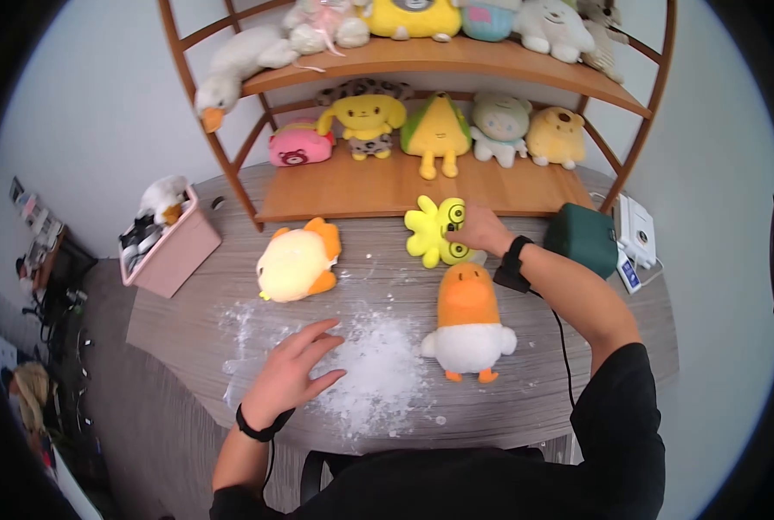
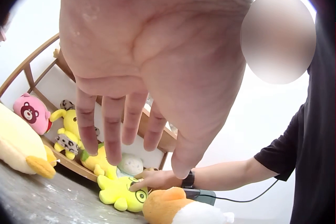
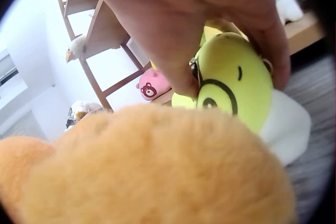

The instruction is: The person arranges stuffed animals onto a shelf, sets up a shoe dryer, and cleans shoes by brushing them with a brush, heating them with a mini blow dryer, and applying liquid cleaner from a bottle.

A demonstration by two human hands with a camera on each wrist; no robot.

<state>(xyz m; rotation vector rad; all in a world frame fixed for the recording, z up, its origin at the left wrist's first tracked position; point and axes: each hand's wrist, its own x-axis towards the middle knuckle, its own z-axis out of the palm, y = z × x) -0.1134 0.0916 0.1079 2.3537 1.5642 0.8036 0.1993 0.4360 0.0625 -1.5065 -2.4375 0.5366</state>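
My right hand (image 1: 484, 232) grips a yellow-green plush toy (image 1: 424, 232) with black round glasses, lying before the shelf. In the right wrist view, thumb and fingers sit on either side of its head (image 3: 239, 77). Just below that hand lies an orange-and-white duck plush (image 1: 469, 342), whose orange fur (image 3: 157, 166) fills the front of the right wrist view. My left hand (image 1: 290, 374) hovers over the left edge of a patch of white powder (image 1: 378, 368), fingers spread and holding nothing; its palm (image 2: 157, 40) faces the left wrist camera.
A pale yellow plush with orange parts (image 1: 293, 264) lies at the table's left. Behind stands a wooden shelf (image 1: 387, 186) with several plush toys. A pink bin (image 1: 174, 260) of toys stands left; a dark green box (image 1: 582, 240) and a white device (image 1: 634, 230) stand right. A black cable (image 1: 565, 347) crosses the table.
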